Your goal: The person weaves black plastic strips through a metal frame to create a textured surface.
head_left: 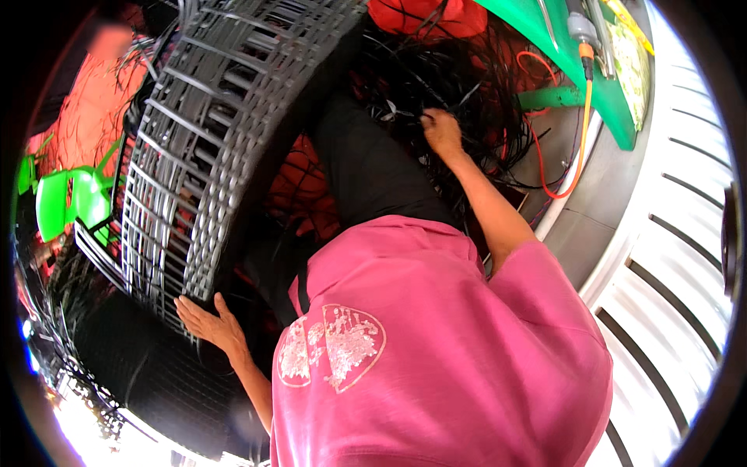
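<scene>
A large curved piece of wickerwork [233, 117], woven from dark grey strips over a frame, stands at my left. My left hand [214, 323] lies flat against its lower woven edge, fingers stretched and thumb apart. In front of me, to the right, is a tangled heap of long black plastic strips [482, 101]. My right hand [442, 136] reaches into that heap with its fingers curled on a strip. The fingertips are partly lost among the dark strands.
A green stand [572, 66] rises at the far right, with an orange cable [580, 167] hanging from a connector. White slatted panels [661, 296] line the right side. Bright green chairs [74, 198] stand at the left. Behind my left hand is a black woven piece [156, 373].
</scene>
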The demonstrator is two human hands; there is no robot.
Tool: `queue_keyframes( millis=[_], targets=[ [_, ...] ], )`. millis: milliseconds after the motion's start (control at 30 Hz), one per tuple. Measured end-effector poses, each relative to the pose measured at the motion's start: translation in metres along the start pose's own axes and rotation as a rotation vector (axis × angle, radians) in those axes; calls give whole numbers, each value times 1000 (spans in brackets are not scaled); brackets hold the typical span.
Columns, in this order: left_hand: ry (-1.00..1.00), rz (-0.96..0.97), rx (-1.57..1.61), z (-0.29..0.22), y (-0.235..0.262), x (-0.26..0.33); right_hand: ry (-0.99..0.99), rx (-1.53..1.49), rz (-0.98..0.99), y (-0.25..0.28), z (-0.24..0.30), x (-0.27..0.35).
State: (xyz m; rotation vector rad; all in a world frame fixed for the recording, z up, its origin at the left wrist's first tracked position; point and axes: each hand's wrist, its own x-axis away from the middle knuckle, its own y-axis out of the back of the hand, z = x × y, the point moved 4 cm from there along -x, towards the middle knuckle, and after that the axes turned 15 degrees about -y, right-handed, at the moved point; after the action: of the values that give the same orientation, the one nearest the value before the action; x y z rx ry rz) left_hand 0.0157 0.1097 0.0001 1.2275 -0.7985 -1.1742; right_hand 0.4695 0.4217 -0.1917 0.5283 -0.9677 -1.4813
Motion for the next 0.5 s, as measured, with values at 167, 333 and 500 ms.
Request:
queue_keyframes(
  millis=[167,333,500],
  targets=[
    [10,68,-34,0,-9,10,-510,637,370,-20,-131,-13],
    [-22,145,-19,6,-9,10,-588,697,237,-21,-167,-12],
    [-41,155,-15,8,-9,7,-291,730,28,-24,-140,-24]
  ],
)
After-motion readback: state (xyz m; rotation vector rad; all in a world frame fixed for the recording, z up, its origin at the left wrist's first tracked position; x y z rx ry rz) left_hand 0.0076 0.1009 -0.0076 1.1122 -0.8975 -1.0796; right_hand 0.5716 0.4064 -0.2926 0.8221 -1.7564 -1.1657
